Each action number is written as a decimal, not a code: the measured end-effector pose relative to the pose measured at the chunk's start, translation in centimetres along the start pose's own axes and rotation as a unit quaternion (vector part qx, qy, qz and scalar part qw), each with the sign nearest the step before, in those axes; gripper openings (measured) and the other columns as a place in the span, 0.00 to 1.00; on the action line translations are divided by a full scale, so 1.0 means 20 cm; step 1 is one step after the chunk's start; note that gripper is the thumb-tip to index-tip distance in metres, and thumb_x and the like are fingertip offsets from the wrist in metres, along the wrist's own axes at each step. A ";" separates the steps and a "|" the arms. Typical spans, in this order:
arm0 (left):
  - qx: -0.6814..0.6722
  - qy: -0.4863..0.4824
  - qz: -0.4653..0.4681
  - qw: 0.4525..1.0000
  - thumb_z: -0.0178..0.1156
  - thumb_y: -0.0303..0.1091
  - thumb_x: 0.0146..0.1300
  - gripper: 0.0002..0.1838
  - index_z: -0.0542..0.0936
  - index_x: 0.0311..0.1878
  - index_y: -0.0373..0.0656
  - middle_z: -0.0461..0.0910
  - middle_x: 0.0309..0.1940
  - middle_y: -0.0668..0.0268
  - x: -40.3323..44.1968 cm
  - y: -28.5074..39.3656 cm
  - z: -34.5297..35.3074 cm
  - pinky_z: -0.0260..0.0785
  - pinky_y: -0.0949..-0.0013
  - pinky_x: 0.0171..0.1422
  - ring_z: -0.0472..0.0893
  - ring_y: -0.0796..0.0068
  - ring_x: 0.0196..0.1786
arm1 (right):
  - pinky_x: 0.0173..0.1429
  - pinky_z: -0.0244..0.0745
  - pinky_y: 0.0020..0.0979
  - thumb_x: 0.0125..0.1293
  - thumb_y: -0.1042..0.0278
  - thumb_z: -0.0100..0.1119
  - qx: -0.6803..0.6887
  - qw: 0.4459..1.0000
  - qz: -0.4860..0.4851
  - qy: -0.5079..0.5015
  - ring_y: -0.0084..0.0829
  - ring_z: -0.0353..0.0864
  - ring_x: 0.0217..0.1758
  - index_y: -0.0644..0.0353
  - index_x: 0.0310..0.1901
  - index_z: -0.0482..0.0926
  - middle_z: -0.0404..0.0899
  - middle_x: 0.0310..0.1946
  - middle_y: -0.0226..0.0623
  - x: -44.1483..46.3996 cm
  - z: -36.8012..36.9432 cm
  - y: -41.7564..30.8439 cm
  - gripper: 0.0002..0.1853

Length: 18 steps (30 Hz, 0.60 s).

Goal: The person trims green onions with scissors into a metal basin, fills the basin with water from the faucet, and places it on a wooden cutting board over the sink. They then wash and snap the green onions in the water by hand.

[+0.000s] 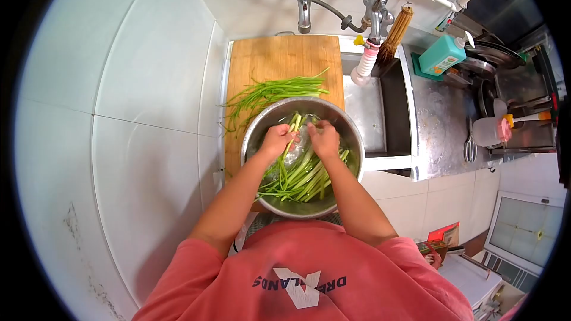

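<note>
A round steel basin [355, 125] of water holds a heap of long, thin green vegetable stalks [306, 181]. My left hand [278, 141] is closed around a few stalks over the basin, their pale ends [295, 120] poking up past the fingers. Close by on the right, my right hand [325, 140] has its fingers curled together above the water. What they pinch, if anything, is too small to make out. Behind the basin, more green stalks [276, 92] lie in a loose bunch on a wooden board [285, 56].
A steel sink [370, 107] is right of the board, with a tap [375, 15] and pink-white spout hose [365, 64] over it. Another tap [304, 9] hangs above the board. On the right counter stand a teal pump bottle [442, 55] and scissors [470, 148]. White tiled wall [137, 83] borders the left.
</note>
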<state>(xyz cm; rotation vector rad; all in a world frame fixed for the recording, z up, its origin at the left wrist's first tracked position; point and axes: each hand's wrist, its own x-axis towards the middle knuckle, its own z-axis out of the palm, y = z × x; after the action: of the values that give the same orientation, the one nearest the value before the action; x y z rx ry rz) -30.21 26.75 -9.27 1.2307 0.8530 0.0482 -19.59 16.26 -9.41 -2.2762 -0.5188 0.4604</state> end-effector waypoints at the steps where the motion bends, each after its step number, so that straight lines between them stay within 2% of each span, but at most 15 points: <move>1: 0.000 0.000 -0.001 1.000 0.51 0.30 0.62 0.07 0.74 0.33 0.34 0.75 0.24 0.65 0.00 -0.01 0.00 0.64 0.76 0.24 0.71 0.80 0.21 | 0.37 0.73 0.36 0.51 0.59 0.62 0.000 1.000 0.001 0.000 0.40 0.80 0.27 0.71 0.41 0.74 0.79 0.24 0.48 0.00 0.02 0.00 0.23; 3: 0.026 -0.053 -0.011 0.998 0.49 0.34 0.64 0.10 0.74 0.34 0.36 0.74 0.23 0.66 -0.01 0.00 0.02 0.62 0.79 0.24 0.70 0.82 0.21 | 0.36 0.72 0.33 0.54 0.59 0.60 0.233 0.960 0.062 -0.143 0.36 0.78 0.26 0.70 0.42 0.74 0.78 0.22 0.46 -0.02 0.04 -0.04 0.21; 4: 0.062 -0.028 -0.031 0.997 0.49 0.36 0.65 0.12 0.74 0.32 0.37 0.73 0.20 0.67 -0.03 -0.01 0.04 0.58 0.79 0.21 0.67 0.83 0.19 | 0.32 0.70 0.31 0.55 0.61 0.59 0.184 0.981 -0.006 -0.064 0.31 0.75 0.22 0.69 0.39 0.75 0.77 0.19 0.41 -0.02 0.10 -0.01 0.18; 5: 0.061 -0.028 -0.032 0.997 0.49 0.36 0.65 0.12 0.74 0.32 0.37 0.73 0.20 0.67 -0.04 0.00 0.04 0.58 0.79 0.21 0.67 0.83 0.19 | 0.32 0.70 0.31 0.55 0.61 0.59 0.184 0.981 -0.005 -0.065 0.31 0.75 0.22 0.69 0.39 0.75 0.77 0.19 0.41 -0.01 0.10 0.00 0.18; 7: 0.035 -0.033 -0.066 0.997 0.49 0.36 0.64 0.12 0.74 0.32 0.38 0.72 0.20 0.69 -0.06 0.00 0.05 0.57 0.79 0.20 0.66 0.84 0.17 | 0.31 0.70 0.30 0.55 0.62 0.59 0.137 0.986 0.097 -0.019 0.29 0.75 0.22 0.70 0.36 0.76 0.77 0.19 0.40 0.03 0.08 0.02 0.17; 8: 0.067 -0.034 -0.021 0.997 0.48 0.37 0.64 0.12 0.75 0.32 0.38 0.72 0.19 0.69 -0.07 0.00 0.06 0.56 0.79 0.19 0.65 0.84 0.16 | 0.27 0.68 0.28 0.54 0.63 0.61 0.096 0.991 0.093 0.013 0.26 0.73 0.20 0.70 0.34 0.75 0.76 0.17 0.37 0.04 0.09 0.05 0.15; 9: 0.067 -0.035 -0.022 0.997 0.48 0.37 0.64 0.12 0.75 0.32 0.38 0.72 0.19 0.69 -0.06 -0.02 0.05 0.56 0.79 0.19 0.65 0.84 0.16 | 0.27 0.68 0.28 0.54 0.63 0.61 0.096 0.991 0.095 0.012 0.26 0.73 0.20 0.70 0.34 0.75 0.76 0.17 0.37 0.05 0.12 0.08 0.15; 11: 0.196 0.023 0.051 0.979 0.48 0.38 0.64 0.13 0.75 0.33 0.39 0.74 0.19 0.68 -0.05 -0.03 0.04 0.56 0.79 0.19 0.63 0.84 0.15 | 0.20 0.64 0.27 0.55 0.64 0.60 0.197 0.976 0.085 -0.045 0.24 0.70 0.15 0.67 0.30 0.75 0.74 0.16 0.35 0.06 0.15 0.10 0.13; 12: 0.196 0.023 0.051 0.979 0.48 0.38 0.64 0.13 0.75 0.33 0.39 0.74 0.19 0.68 -0.05 -0.02 0.04 0.56 0.79 0.19 0.63 0.84 0.15 | 0.15 0.57 0.25 0.56 0.65 0.60 0.250 0.961 0.046 -0.108 0.22 0.65 0.11 0.66 0.29 0.74 0.72 0.14 0.33 0.04 0.15 0.09 0.11; 13: 0.192 0.011 -0.002 0.981 0.48 0.38 0.64 0.13 0.76 0.34 0.38 0.74 0.19 0.67 -0.04 -0.01 0.05 0.56 0.78 0.19 0.63 0.84 0.15 | 0.15 0.57 0.25 0.56 0.65 0.60 0.249 0.961 0.046 -0.108 0.22 0.65 0.11 0.66 0.29 0.74 0.72 0.14 0.33 0.04 0.13 0.08 0.11; 14: 0.188 -0.001 -0.055 0.981 0.48 0.37 0.64 0.12 0.76 0.34 0.38 0.75 0.19 0.67 -0.04 0.01 0.06 0.57 0.78 0.19 0.64 0.83 0.15 | 0.14 0.57 0.25 0.56 0.65 0.60 0.253 0.955 0.110 -0.112 0.22 0.64 0.10 0.66 0.31 0.73 0.72 0.14 0.34 0.04 0.09 0.04 0.12; 15: 0.188 -0.001 -0.055 0.981 0.48 0.37 0.64 0.12 0.76 0.34 0.38 0.75 0.19 0.67 -0.03 0.00 0.05 0.57 0.78 0.19 0.64 0.83 0.15 | 0.13 0.56 0.25 0.56 0.65 0.60 0.256 0.944 0.174 -0.115 0.22 0.63 0.10 0.67 0.32 0.73 0.72 0.14 0.34 0.04 0.07 0.02 0.12; 16: 0.193 -0.021 -0.072 0.978 0.48 0.36 0.63 0.12 0.77 0.35 0.37 0.77 0.22 0.66 -0.02 -0.02 0.04 0.61 0.76 0.22 0.68 0.81 0.18 | 0.13 0.56 0.25 0.56 0.65 0.60 0.256 0.944 0.173 -0.116 0.22 0.63 0.10 0.67 0.32 0.73 0.72 0.14 0.34 0.04 0.09 0.03 0.12; 17: 0.199 -0.041 -0.090 0.975 0.48 0.34 0.62 0.12 0.77 0.36 0.36 0.79 0.24 0.64 0.00 -0.04 0.03 0.64 0.74 0.24 0.73 0.80 0.22 | 0.14 0.57 0.26 0.57 0.65 0.57 0.198 0.970 0.127 -0.056 0.23 0.66 0.11 0.67 0.33 0.73 0.73 0.15 0.35 0.05 0.13 0.06 0.11; 18: 0.129 -0.063 -0.112 0.983 0.47 0.33 0.63 0.12 0.77 0.37 0.36 0.79 0.25 0.64 0.00 -0.06 0.00 0.67 0.73 0.26 0.73 0.80 0.22 | 0.14 0.59 0.26 0.58 0.66 0.54 0.138 0.987 0.079 0.005 0.25 0.69 0.13 0.67 0.34 0.73 0.73 0.16 0.36 0.05 0.17 0.08 0.11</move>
<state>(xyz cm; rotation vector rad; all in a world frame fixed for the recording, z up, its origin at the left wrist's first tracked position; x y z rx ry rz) -30.65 26.22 -10.32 1.3544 0.9011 -0.3276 -20.02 17.69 -13.04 -2.0586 -0.2514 0.5620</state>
